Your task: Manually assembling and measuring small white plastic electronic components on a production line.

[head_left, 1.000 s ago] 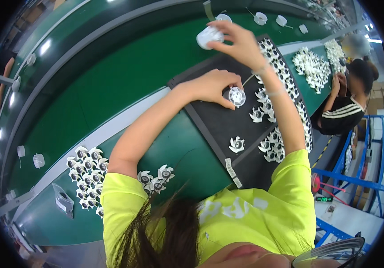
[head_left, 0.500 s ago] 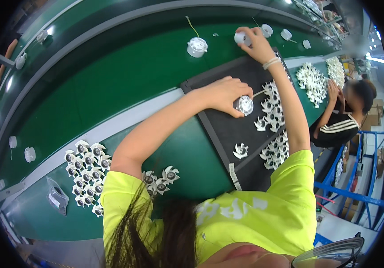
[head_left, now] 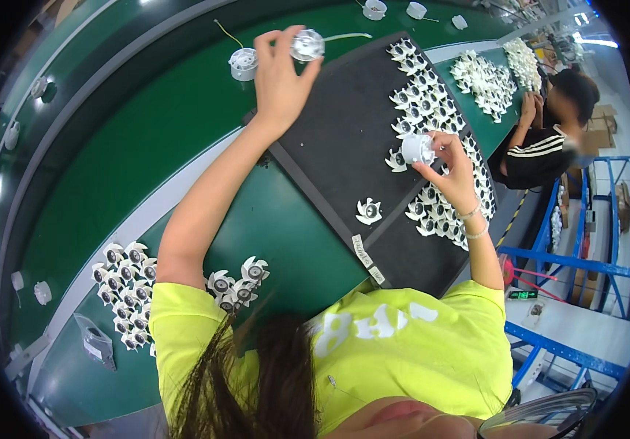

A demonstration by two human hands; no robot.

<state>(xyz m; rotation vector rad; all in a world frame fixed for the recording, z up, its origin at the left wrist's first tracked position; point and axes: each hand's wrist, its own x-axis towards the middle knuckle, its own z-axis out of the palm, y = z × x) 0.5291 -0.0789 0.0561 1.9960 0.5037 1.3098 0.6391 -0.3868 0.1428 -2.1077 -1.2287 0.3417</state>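
Over the green conveyor belt, my left hand is closed on a round white fan housing with a pale wire trailing to the right. A second white housing, with a yellow-green wire, rests on the belt just left of that hand. My right hand pinches another round white housing by its side above the black tray. White fan impellers with dark hubs crowd the tray's right part, and a single impeller lies apart nearer me.
Impellers are grouped on the green table at the left, with a small clear bag beside them. More housings sit farther along the belt. At the right a co-worker handles white parts by a pile; blue shelving stands behind.
My left hand has carried its housing from above the tray out over the belt. My right hand has brought a housing from the belt back over the tray. The view has shifted slightly.
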